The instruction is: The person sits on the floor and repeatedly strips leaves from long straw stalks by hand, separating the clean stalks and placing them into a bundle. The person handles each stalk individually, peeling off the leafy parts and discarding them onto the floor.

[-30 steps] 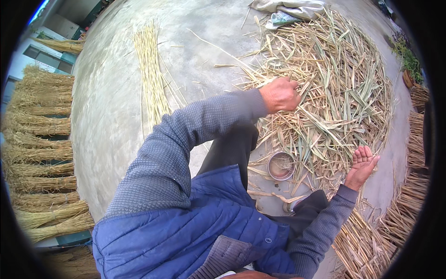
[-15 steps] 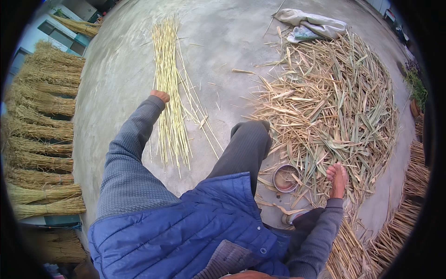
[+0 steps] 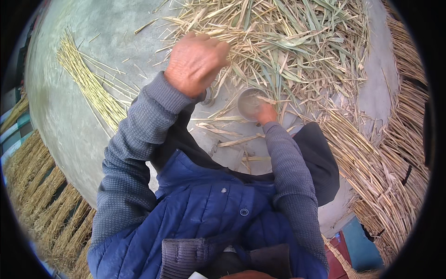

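Observation:
My left hand (image 3: 196, 63) is raised in front of me, its back up and its fingers curled under. Whatever those fingers hold, if anything, is hidden. Down at the right, my right hand (image 3: 266, 114) reaches to the near right rim of a round metal bowl (image 3: 241, 110), and its fingertips are hard to make out there. The bowl stands on the concrete beside a large heap of dry leaves and husks (image 3: 297, 51). A bundle of peeled pale yellow stalks (image 3: 88, 81) lies on the floor at the left.
Unpeeled dry stalks (image 3: 367, 153) lie in thick bundles along the right. Tied straw bundles (image 3: 51, 195) are lined up at the lower left. Loose husks (image 3: 239, 141) are scattered over the concrete before my legs. Something red (image 3: 337, 253) lies at the lower right.
My view has turned toward the right. The left hand has left the yellow stalks and come up in front of me. The right hand has moved from the husk heap to the bowl.

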A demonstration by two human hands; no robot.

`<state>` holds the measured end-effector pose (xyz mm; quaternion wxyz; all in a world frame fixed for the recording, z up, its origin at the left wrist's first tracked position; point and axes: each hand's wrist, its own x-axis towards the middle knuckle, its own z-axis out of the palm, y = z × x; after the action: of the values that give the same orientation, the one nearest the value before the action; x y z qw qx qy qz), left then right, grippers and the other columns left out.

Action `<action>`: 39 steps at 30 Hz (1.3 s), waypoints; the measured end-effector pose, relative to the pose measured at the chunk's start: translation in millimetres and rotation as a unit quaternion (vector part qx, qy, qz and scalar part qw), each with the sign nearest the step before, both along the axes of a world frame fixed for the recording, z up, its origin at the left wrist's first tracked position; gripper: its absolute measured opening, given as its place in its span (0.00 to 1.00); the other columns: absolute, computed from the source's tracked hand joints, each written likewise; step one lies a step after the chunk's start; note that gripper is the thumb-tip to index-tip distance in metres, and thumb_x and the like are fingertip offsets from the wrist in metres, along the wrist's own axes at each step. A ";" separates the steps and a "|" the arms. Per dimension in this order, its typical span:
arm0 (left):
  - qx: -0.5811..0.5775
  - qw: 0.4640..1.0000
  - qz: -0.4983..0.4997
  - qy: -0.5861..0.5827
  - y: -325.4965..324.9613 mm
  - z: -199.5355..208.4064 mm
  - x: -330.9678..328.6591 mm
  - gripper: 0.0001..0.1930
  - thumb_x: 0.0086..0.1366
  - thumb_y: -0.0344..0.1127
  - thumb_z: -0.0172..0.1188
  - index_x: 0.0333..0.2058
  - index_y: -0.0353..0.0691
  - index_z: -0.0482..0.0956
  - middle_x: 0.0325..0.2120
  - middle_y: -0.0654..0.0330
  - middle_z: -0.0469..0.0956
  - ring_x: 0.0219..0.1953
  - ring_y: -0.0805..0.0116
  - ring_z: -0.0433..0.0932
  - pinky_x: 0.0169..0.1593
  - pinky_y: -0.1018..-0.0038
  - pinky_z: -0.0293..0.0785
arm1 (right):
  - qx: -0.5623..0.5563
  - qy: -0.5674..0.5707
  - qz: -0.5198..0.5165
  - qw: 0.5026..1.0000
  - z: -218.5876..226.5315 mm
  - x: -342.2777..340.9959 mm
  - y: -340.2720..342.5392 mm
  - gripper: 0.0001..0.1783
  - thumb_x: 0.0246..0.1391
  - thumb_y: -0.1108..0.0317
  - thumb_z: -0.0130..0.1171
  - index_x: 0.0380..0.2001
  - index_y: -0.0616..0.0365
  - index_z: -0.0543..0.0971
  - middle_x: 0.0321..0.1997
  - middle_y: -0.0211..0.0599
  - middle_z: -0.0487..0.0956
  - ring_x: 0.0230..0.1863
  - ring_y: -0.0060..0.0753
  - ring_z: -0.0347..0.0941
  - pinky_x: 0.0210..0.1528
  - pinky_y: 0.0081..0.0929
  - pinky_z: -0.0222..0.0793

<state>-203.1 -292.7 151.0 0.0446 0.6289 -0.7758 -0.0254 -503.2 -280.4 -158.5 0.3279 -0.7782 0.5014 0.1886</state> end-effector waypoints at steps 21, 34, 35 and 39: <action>0.112 0.987 -0.109 0.045 -9.4 -29.8 -63.8 0.13 0.51 0.38 0.68 0.31 0.40 0.76 0.29 0.59 0.78 0.34 0.59 0.75 0.42 0.62 0.68 | -0.117 -0.146 0.007 0.982 39.6 64.0 -121.5 0.07 0.49 0.72 0.54 0.31 0.58 0.79 0.31 0.47 0.82 0.37 0.53 0.81 0.39 0.48 0.77; 0.154 0.968 -0.199 0.014 -22.6 -43.0 -92.3 0.15 0.51 0.42 0.70 0.29 0.40 0.76 0.27 0.55 0.78 0.35 0.56 0.77 0.42 0.61 0.69 | -0.272 0.136 -0.275 0.912 162.3 -227.6 -274.6 0.13 0.56 0.58 0.57 0.36 0.54 0.84 0.41 0.49 0.84 0.46 0.52 0.80 0.47 0.48 0.76; 0.153 0.967 -0.202 0.013 -24.0 -43.4 -95.7 0.15 0.51 0.42 0.70 0.29 0.40 0.76 0.27 0.55 0.78 0.35 0.56 0.77 0.42 0.61 0.69 | -0.259 0.157 -0.307 0.902 157.6 -266.8 -262.3 0.14 0.53 0.58 0.58 0.37 0.53 0.84 0.45 0.49 0.83 0.49 0.52 0.79 0.49 0.47 0.75; 0.163 0.963 -0.214 0.008 -29.3 -46.6 -107.2 0.16 0.51 0.42 0.71 0.29 0.39 0.75 0.27 0.55 0.78 0.35 0.56 0.77 0.41 0.62 0.69 | -0.281 0.187 -0.419 0.843 141.5 -386.5 -198.6 0.17 0.51 0.59 0.58 0.43 0.53 0.82 0.47 0.51 0.82 0.52 0.55 0.78 0.52 0.46 0.74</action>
<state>-310.4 -322.0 104.5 -0.0591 0.4463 -0.8774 -0.1658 -889.6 -479.0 -17.1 0.0429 -0.5030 0.8628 0.0258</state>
